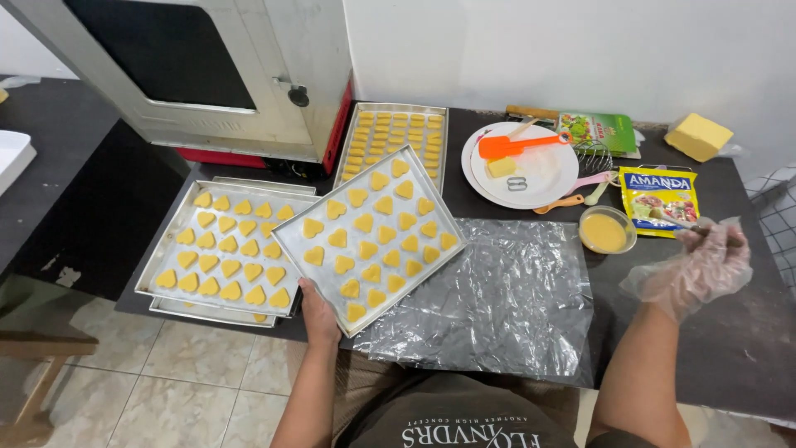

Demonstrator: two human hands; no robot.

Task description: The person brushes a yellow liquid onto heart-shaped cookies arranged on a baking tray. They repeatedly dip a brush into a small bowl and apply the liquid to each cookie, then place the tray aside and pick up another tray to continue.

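Note:
My left hand (318,314) grips the near edge of a metal tray (292,241) filled with several yellow heart-shaped dough pieces (371,249). The tray sits tilted, partly overlapping another tray of hearts (170,245) on its left. My right hand (705,264), in a clear plastic glove, holds a thin brush handle (685,225) above the dark table, just right of a small glass bowl of yellow liquid (606,230). A sheet of clear plastic film (506,299) lies between my hands.
A third tray of small dough pieces (396,133) stands behind. A white plate (539,176) holds an orange spatula (518,146) and a butter piece. A yellow packet (657,200), green packet, whisk, butter block (697,137) and a metal oven (207,75) surround them.

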